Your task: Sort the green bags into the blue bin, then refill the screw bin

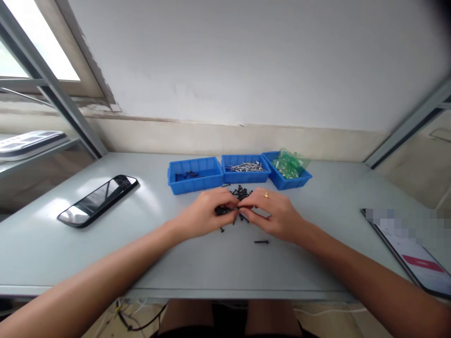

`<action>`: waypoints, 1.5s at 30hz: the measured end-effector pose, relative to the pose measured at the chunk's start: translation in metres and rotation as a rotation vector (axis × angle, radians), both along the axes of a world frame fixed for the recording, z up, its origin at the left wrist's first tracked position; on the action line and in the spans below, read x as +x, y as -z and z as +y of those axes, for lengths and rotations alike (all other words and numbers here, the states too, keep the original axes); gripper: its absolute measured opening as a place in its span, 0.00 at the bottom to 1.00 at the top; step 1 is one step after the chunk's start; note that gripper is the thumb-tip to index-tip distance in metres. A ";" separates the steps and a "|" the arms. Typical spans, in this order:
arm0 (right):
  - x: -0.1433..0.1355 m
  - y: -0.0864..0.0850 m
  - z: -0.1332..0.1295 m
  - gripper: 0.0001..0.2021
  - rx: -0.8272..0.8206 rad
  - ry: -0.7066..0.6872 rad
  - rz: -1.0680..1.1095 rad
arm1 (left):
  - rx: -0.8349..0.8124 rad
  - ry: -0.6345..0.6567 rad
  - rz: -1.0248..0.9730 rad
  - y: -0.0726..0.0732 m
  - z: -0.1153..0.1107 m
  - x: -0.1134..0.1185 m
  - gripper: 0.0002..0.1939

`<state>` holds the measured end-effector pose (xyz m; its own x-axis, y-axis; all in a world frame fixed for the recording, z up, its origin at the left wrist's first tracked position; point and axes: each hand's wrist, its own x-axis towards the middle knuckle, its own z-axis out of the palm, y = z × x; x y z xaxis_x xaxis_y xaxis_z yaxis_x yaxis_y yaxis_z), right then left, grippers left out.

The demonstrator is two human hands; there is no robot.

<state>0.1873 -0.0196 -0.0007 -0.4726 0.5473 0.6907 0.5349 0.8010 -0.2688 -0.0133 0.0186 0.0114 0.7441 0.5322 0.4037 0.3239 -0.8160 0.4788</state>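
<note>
Both hands meet over a pile of black screws in the middle of the table. My left hand curls inward from the left, its thumb and fingers closed about dark screws that are partly hidden. Against its fingertips, my right hand, with a gold ring, pinches a small dark screw between thumb and index finger. One loose black screw lies nearer the front, below the right hand. Behind the pile stands a blue bin with a few black screws inside.
A second blue bin holds silver nails or screws; a third blue bin holds green plastic packets. On the left lies a black phone-like device, and on the right a tablet or phone. Metal frame posts flank the table.
</note>
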 end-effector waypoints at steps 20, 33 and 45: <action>-0.002 0.001 0.002 0.05 -0.207 -0.027 -0.146 | 0.193 0.091 -0.105 0.001 -0.004 -0.003 0.04; 0.006 -0.006 0.003 0.04 -0.092 0.075 -0.060 | 0.163 -0.051 -0.048 -0.001 0.004 -0.008 0.05; 0.008 -0.009 0.004 0.06 -0.327 0.104 -0.281 | 0.350 -0.516 0.010 -0.010 0.038 -0.030 0.08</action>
